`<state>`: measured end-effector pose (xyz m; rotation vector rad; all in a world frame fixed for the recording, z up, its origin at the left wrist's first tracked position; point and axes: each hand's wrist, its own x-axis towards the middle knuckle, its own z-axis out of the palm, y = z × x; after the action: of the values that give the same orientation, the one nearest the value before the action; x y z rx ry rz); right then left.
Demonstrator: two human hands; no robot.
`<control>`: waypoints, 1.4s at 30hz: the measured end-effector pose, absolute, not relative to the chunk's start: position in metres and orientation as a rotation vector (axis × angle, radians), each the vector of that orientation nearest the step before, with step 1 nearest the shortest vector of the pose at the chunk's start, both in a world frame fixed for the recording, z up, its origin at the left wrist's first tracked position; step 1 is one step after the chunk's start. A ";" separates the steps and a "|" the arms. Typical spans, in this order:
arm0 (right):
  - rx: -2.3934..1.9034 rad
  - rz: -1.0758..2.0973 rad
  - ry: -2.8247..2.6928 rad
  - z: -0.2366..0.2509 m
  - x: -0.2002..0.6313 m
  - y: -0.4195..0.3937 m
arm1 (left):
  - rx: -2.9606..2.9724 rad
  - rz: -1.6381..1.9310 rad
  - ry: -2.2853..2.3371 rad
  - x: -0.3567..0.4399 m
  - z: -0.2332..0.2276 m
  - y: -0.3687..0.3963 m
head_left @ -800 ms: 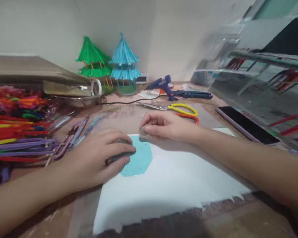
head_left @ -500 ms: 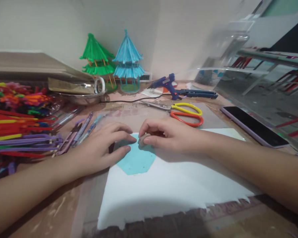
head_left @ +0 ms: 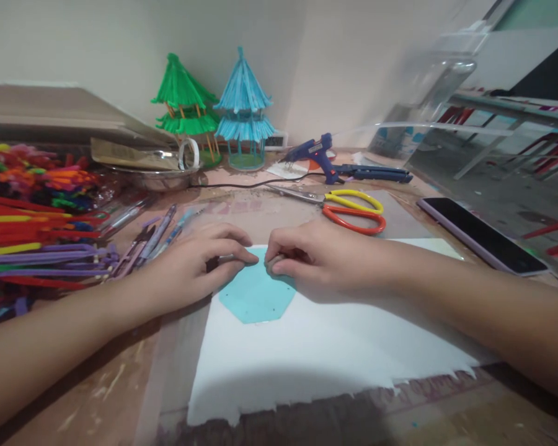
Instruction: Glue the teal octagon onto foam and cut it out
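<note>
A turquoise many-sided piece with small dark dots near its edges lies on a white sheet. My left hand rests on the piece's left side, fingers stretched out, thumb near the index fingertip, holding nothing. Over the upper right of the piece, my right hand is closed in a pinch on a small grey eraser-like lump, mostly covered by the fingers. The lump appears to touch the turquoise surface.
Scissors, a blue glue gun and a phone lie beyond the sheet. Green and blue tiered models stand by the wall. Pipe cleaners, pens and a metal bowl are at left.
The fingers of my right hand now cover more of the grey lump. My left thumb has come nearer to the index finger. The whole view has shifted slightly.
</note>
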<state>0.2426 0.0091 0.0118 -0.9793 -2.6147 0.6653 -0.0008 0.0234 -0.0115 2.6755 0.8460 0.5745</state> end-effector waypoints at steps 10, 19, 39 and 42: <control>-0.968 0.528 -2.633 0.011 0.241 0.009 | 2.660 0.612 0.809 -0.001 -0.014 0.025; -0.943 0.518 -2.641 0.009 0.242 0.011 | 2.676 0.619 0.802 -0.001 -0.012 0.025; -0.911 0.417 -2.660 0.010 0.234 0.007 | 2.681 0.566 0.878 -0.005 -0.007 0.020; -0.914 0.451 -2.695 0.016 0.237 0.009 | 2.683 0.586 0.870 -0.004 -0.009 0.021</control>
<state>0.2373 0.0085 0.0158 -0.9143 -2.6952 0.4515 -0.0042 0.0212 -0.0087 2.6830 0.8700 0.5858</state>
